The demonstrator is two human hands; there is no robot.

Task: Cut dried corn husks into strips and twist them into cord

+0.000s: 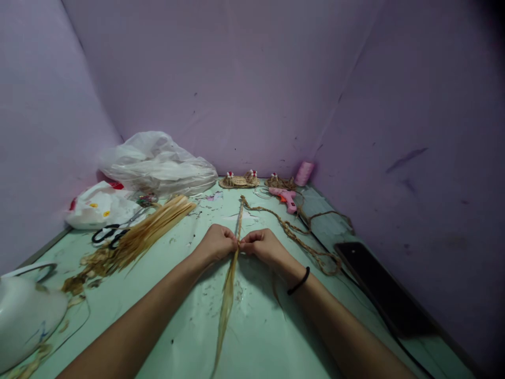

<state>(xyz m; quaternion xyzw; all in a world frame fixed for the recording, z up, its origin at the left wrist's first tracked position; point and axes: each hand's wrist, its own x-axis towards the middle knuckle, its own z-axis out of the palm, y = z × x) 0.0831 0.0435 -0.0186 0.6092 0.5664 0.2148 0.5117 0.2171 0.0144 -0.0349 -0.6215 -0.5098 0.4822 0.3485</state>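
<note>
Both hands meet at the middle of the green table. My left hand (219, 242) pinches a thin strand of dried fiber (226, 305) from the left side. From the right, my right hand (260, 245), with a black band on its wrist, pinches the same strand close beside it. Beyond the fingers the strand is a narrow twisted cord (240, 216); toward me it spreads into loose, flat, yellowish fiber. The cord's far end touches a longer braided brown rope (292, 231), which curves away to the right.
At left lie a bundle of dried fibers (158, 226), black-handled scissors (105, 235), plastic bags (158, 163) and a white object (27, 321). Woven slippers (239, 182), a pink glue gun (284, 198) and a pink thread spool (304, 173) lie at the back. A dark phone (382, 284) lies right.
</note>
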